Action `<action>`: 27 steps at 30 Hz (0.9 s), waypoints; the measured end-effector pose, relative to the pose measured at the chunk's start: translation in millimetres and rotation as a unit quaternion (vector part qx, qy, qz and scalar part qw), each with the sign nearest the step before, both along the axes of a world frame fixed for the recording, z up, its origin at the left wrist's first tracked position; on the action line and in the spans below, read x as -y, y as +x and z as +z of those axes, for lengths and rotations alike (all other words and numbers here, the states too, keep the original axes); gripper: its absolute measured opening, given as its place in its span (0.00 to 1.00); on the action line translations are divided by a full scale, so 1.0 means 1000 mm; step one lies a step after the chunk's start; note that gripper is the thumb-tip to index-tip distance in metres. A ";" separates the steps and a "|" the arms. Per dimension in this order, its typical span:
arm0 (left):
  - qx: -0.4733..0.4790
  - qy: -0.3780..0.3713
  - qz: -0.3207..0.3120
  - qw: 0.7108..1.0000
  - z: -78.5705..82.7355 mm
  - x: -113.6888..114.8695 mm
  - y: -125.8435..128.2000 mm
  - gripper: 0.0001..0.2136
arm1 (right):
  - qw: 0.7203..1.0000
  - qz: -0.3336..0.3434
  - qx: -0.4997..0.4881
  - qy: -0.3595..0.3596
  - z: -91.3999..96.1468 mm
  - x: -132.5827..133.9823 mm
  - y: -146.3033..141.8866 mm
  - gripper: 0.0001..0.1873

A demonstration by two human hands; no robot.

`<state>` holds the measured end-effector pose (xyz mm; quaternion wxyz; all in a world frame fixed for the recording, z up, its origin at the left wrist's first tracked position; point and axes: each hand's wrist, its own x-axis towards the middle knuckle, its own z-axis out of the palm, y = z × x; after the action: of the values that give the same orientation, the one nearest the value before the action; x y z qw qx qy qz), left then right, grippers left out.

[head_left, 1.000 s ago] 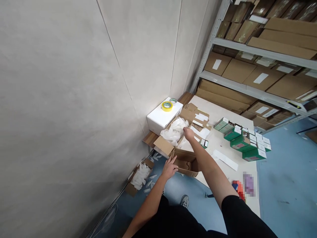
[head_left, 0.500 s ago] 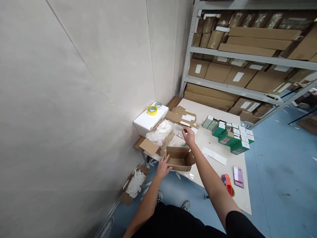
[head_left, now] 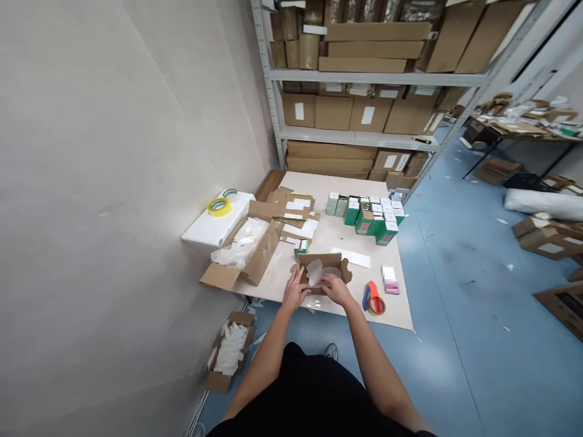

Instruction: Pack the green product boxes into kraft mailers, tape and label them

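Observation:
A small open cardboard box (head_left: 339, 264) sits near the front edge of the white table (head_left: 401, 303). Both hands are at it. My left hand (head_left: 295, 290) holds the box's left side with fingers curled on it. My right hand (head_left: 336, 286) grips a thin translucent plastic piece (head_left: 314, 271) over the box's opening. Left of them lies a larger open carton (head_left: 255, 267) stuffed with white plastic bags (head_left: 241, 243).
Green-and-white small boxes (head_left: 368, 213) stand in rows at the table's back. A red tape dispenser (head_left: 374, 298) lies right of my hands. White foam box with tape rolls (head_left: 219, 206) at left. Shelving with cartons (head_left: 364, 115) stands behind. A box of bags (head_left: 228, 355) sits on the floor.
My right hand has come back from the bag carton with a plastic piece and now meets my left hand at the small box. The camera has swung right.

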<state>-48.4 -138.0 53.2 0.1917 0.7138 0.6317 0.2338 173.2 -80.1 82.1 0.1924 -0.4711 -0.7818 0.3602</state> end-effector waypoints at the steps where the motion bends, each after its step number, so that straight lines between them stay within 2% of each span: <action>1: 0.002 -0.002 -0.008 1.000 -0.003 -0.004 0.008 0.08 | 1.000 -0.016 -0.003 -0.001 0.001 -0.001 0.012 0.19; 6: 0.009 -0.024 -0.057 0.998 -0.021 -0.025 0.039 0.08 | 0.993 -0.117 -0.026 0.019 0.003 -0.007 0.054 0.18; 10: 0.005 -0.054 -0.085 0.995 -0.036 -0.049 0.053 0.08 | 0.980 -0.190 -0.047 0.026 -0.004 -0.010 0.059 0.20; 16: -0.009 -0.106 -0.130 0.986 -0.052 -0.077 0.056 0.09 | 0.961 -0.254 -0.108 -0.020 -0.009 -0.026 0.029 0.28; 21: 0.031 -0.080 -0.157 0.984 -0.051 -0.093 0.030 0.16 | 0.951 -0.260 -0.144 -0.083 -0.008 -0.054 -0.020 0.28; 23: 0.060 -0.056 -0.119 0.989 -0.044 -0.103 0.011 0.19 | 0.949 -0.256 -0.153 -0.101 -0.012 -0.069 -0.045 0.29; 27: 0.111 -0.005 0.076 0.991 -0.026 -0.131 -0.033 0.22 | 0.933 -0.259 -0.178 -0.176 -0.026 -0.100 -0.099 0.31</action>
<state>-80.9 -6.6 27.0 0.2457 0.6324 0.6602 0.3223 73.9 19.6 55.9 0.3290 -0.6116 -0.5103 0.5073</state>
